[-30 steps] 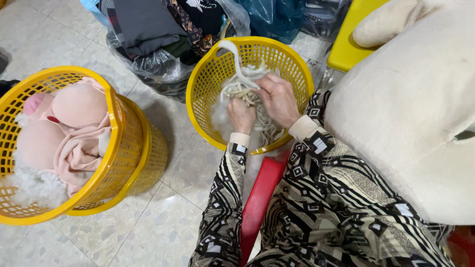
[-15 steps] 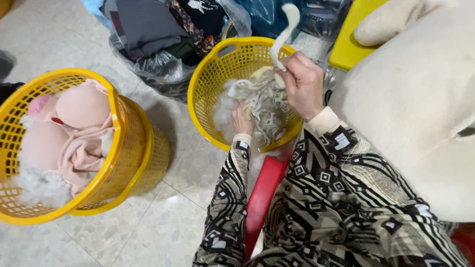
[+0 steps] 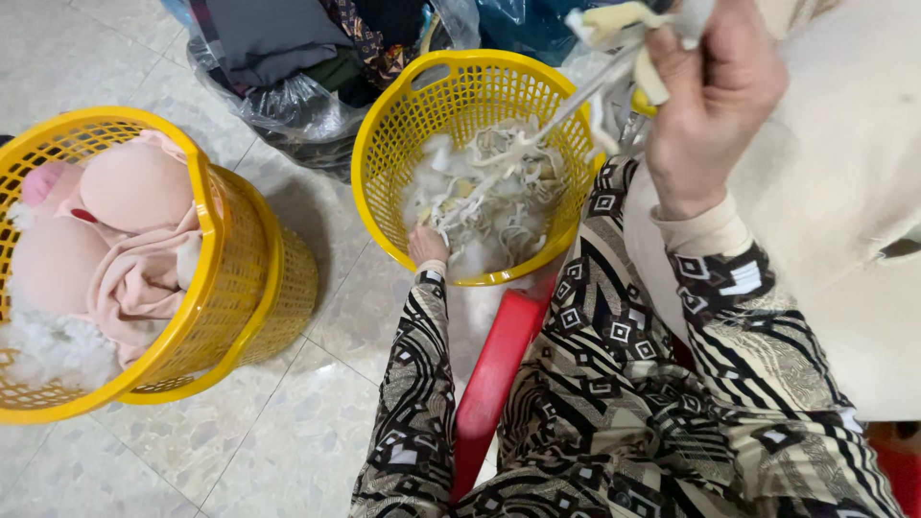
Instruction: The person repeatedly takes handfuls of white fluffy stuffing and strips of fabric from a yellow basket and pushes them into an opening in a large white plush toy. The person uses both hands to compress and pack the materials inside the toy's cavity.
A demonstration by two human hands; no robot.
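Far left: a pair of nested yellow perforated plastic baskets (image 3: pixel 221 288) holding pink padded fabric cups (image 3: pixel 115 221) and white fluff.

Top centre: dark clothing bundled in clear plastic bags (image 3: pixel 288 77) on the pale tiled floor (image 3: pixel 288 432).

Centre: a round yellow perforated plastic basket (image 3: pixel 384 144) with a tangle of cream-white elastic strips (image 3: pixel 499 192) inside.

Left hand (image 3: pixel 428 245) sits low at the near rim, pressed into the tangle; whether its fingers are closed I cannot tell.

Right hand (image 3: pixel 715 105) is raised well above and to the right, closed in a fist around one strip's end. That strip runs taut, its long axis slanting down-left from the fist into the heap. The left hand is nearer the heap.

Below: a red plastic stool (image 3: pixel 494 374).
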